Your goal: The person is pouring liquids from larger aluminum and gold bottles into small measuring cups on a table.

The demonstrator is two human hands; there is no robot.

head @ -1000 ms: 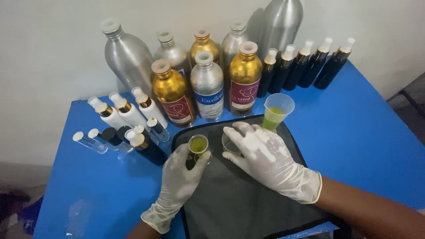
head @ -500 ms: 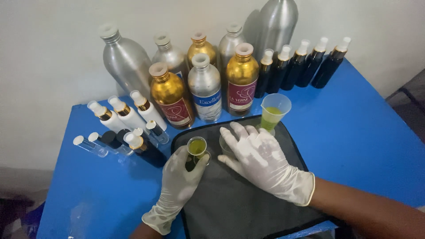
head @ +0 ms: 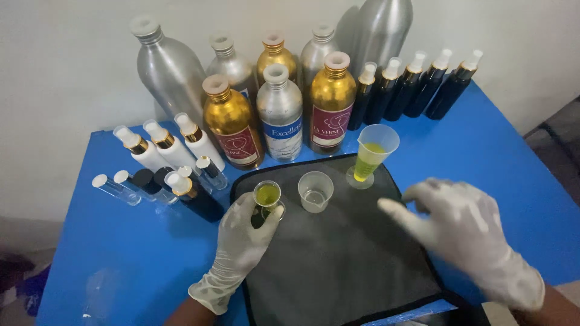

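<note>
Firmly, left hand (head: 241, 241) grips the funnel-topped bottle (head: 264, 205) upright; keep it vertical. Right hand (head: 465, 232) hovers open, empty, right of the cup (head: 315, 191).

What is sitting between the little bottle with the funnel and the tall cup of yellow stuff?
A small clear empty cup stands on the dark mat between them, seen from the head view.
</note>
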